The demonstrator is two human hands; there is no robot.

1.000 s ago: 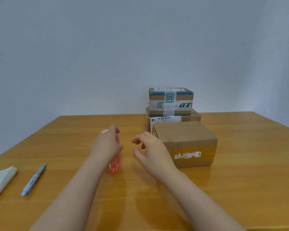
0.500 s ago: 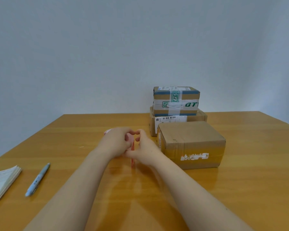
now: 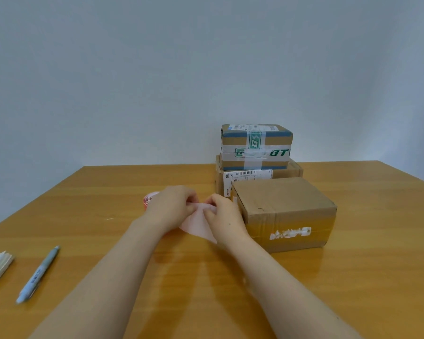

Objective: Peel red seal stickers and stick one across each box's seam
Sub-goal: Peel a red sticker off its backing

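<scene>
Pale pink paper sticker sheet point(image 3: 198, 222) pinched in left grip point(image 3: 171, 206) and right grip point(image 3: 224, 216): peel slowly from one corner.

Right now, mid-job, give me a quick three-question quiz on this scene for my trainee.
1. True or false: the left hand and the right hand both pinch the pale sticker sheet.
2. Fill in: the pen lies to the hands' ___.
3. The GT-taped box rests on: A the pen, B another box, C the sticker sheet.
Key: 1 true; 2 left; 3 B.
</scene>
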